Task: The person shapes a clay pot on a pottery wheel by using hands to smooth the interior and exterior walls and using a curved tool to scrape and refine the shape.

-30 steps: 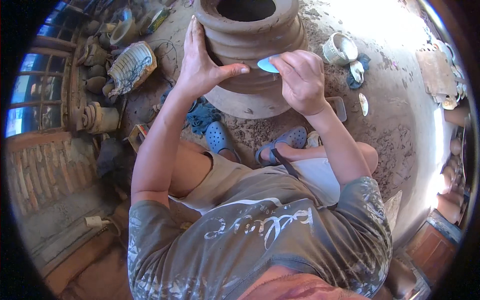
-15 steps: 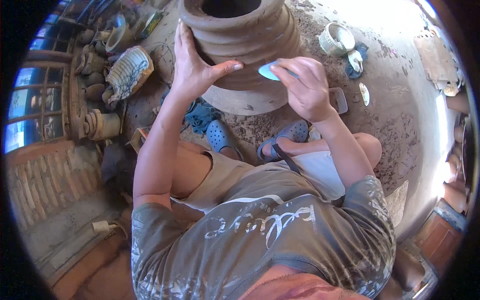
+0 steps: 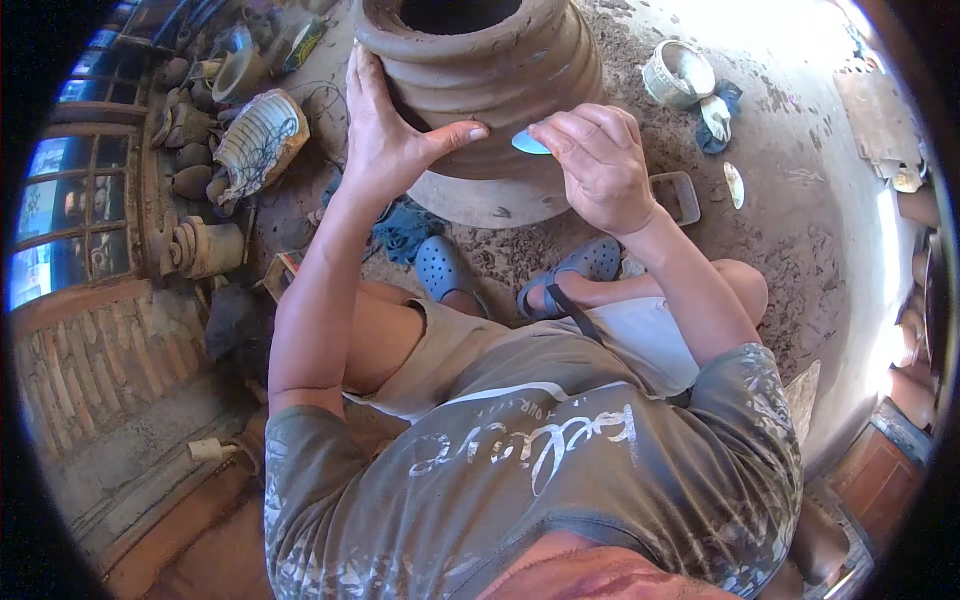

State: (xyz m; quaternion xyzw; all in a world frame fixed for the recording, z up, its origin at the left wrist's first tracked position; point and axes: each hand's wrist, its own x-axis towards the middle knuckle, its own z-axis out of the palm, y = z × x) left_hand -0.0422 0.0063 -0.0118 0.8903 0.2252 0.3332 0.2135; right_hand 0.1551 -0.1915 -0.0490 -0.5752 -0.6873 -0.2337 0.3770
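Observation:
A large brown clay pot with ridged rings and a dark mouth stands on a pale round base. My left hand lies along its left side, fingers stretched upward and thumb spread toward the right over the lower rings. My right hand pinches a flat, light-blue oval tool at the pot's lower right, against or very near the clay; whether it touches, I cannot tell.
My shod feet are below the base, near blue cloth. A white bucket, small tray and pale oval piece lie rightward. Pots, a ribbed vessel and a barred window are left.
The pot and my left hand appear farther left than a second ago. My right hand moved down and right, then back up-left with the blue tool.

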